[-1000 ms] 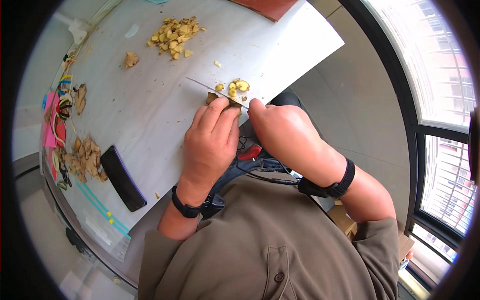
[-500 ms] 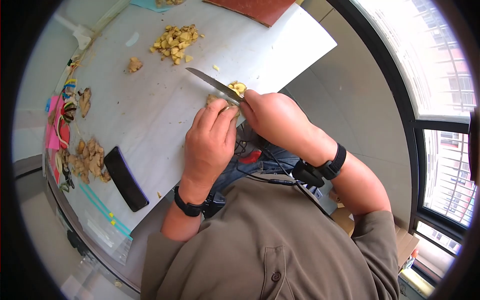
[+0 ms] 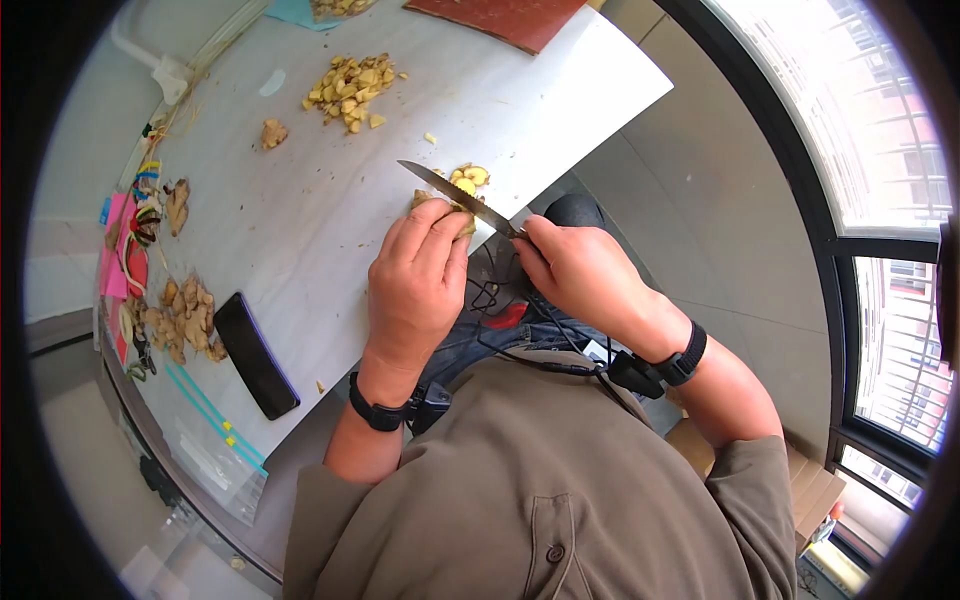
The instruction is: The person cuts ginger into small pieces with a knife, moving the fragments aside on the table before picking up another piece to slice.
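Note:
Near the table's front edge, my left hand (image 3: 418, 275) presses a piece of ginger (image 3: 422, 198) down, fingers closed over it and hiding most of it. My right hand (image 3: 578, 268) grips the handle of a knife (image 3: 455, 193), which is mostly covered by the fingers. The blade points up and to the left and lies against the ginger, just beyond my left fingertips. On the far side of the blade sit a few yellow ginger slices (image 3: 470, 178).
A heap of chopped ginger (image 3: 350, 90) lies farther back on the white table (image 3: 300, 220), beside a single ginger chunk (image 3: 273, 133). At left are whole ginger roots (image 3: 182, 320), a phone (image 3: 256, 356) and zip bags (image 3: 215, 450). A reddish-brown board (image 3: 500, 18) lies at the far edge.
My right hand has drawn the knife back to the right and toward me, its tip shifting the same way. My left hand stays on the ginger, nearly unmoved.

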Motion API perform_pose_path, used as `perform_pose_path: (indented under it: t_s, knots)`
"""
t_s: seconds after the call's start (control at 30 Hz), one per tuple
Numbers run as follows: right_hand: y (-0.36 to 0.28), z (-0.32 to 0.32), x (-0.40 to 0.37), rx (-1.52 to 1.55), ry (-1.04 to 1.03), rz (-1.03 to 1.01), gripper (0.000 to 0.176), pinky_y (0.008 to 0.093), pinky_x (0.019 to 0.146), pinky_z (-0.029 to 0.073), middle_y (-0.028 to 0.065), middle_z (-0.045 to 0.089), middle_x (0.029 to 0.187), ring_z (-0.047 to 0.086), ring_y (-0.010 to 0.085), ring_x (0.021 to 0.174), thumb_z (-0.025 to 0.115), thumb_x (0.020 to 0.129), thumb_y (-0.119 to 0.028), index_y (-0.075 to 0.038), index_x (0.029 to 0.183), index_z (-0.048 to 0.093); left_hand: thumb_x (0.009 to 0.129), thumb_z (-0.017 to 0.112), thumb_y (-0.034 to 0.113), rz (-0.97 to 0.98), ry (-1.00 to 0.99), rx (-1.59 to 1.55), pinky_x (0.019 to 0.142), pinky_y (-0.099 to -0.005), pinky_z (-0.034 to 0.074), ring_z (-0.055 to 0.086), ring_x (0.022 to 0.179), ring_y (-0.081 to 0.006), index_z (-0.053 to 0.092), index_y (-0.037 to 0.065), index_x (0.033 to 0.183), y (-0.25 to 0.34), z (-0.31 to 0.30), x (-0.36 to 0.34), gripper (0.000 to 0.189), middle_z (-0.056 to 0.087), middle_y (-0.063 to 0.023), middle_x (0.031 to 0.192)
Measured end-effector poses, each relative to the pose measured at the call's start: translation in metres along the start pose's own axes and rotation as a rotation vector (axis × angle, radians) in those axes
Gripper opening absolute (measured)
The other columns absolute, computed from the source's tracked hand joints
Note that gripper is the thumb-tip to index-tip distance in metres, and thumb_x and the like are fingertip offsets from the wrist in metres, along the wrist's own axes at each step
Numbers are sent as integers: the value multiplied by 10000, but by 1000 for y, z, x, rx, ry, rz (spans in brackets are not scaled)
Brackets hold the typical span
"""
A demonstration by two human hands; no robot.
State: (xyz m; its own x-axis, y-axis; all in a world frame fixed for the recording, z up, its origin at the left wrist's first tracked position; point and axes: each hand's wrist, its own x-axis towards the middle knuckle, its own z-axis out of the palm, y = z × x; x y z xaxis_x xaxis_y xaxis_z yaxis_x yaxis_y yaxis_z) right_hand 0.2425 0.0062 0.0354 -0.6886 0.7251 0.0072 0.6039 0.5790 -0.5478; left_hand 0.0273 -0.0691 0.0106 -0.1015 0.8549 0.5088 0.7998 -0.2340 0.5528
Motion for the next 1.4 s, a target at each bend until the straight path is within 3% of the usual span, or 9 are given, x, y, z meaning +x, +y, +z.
perform_pose_path:
  t_s: [0.33, 0.53, 0.7, 0.9, 1.03, 1.1, 1.2, 1.4]
  knots:
    - [-2, -12, -14, -24, -6, -16, 246, 524, 583, 536, 182, 643, 667, 691, 427, 638, 697, 1110, -192, -30, 958, 592, 904, 850, -30, -29, -20, -18, 950, -442, 623, 760, 1110, -355, 791, 17, 1165, 1, -1, 1, 272, 774, -114, 1225]
    - [-14, -23, -8, -182, -109, -2, 195, 473, 576, 567, 134, 658, 652, 729, 371, 637, 754, 1002, -107, -38, 971, 574, 897, 849, -41, -11, -27, -2, 944, -450, 622, 757, 1101, -357, 786, 14, 1155, 0, -1, 3, 271, 771, -115, 1215]
    - [-17, -21, 2, -204, -215, -17, 288, 459, 585, 575, 148, 670, 665, 746, 377, 671, 810, 887, -45, 11, 1022, 561, 896, 846, -45, -17, -38, -6, 939, -455, 622, 754, 1089, -360, 781, 13, 1149, -2, -1, 3, 268, 767, -117, 1216]
    - [-18, -10, 26, -269, -210, -123, 341, 455, 604, 583, 148, 679, 673, 751, 379, 680, 838, 875, -58, 33, 1070, 574, 900, 846, -39, -19, -51, -14, 934, -458, 621, 751, 1086, -359, 788, 15, 1156, -1, -2, 3, 268, 758, -120, 1228]
    - [-15, -1, 37, -364, -161, -218, 258, 480, 610, 580, 165, 680, 682, 747, 393, 684, 811, 947, -111, 20, 1054, 616, 908, 826, -49, -55, -63, -64, 951, -466, 612, 742, 1112, -356, 812, 22, 1202, -1, -7, 2, 302, 756, -118, 1235]
    - [-14, 1, 41, -91, -68, 9, 194, 521, 615, 568, 200, 668, 686, 727, 426, 681, 748, 1030, -168, 6, 1024, 664, 907, 820, -53, -85, -83, -90, 973, -478, 605, 732, 1141, -360, 821, 32, 1219, -1, -12, 2, 323, 757, -112, 1239]
    - [-9, 2, 40, 92, -18, 33, 238, 556, 621, 519, 276, 643, 729, 650, 509, 688, 709, 1095, -203, 2, 984, 660, 897, 822, -45, -5, -103, 181, 1023, -493, 581, 697, 1210, -361, 834, 61, 1237, -1, -20, 0, 357, 759, -89, 1257]
    - [-1, 11, 27, 138, 21, 66, 243, 545, 619, 507, 262, 639, 727, 644, 498, 682, 713, 1102, -211, -3, 995, 644, 851, 901, 51, 34, -16, 145, 961, -462, 557, 650, 1110, -325, 847, 96, 1214, -3, -11, 2, 370, 749, -56, 1222]
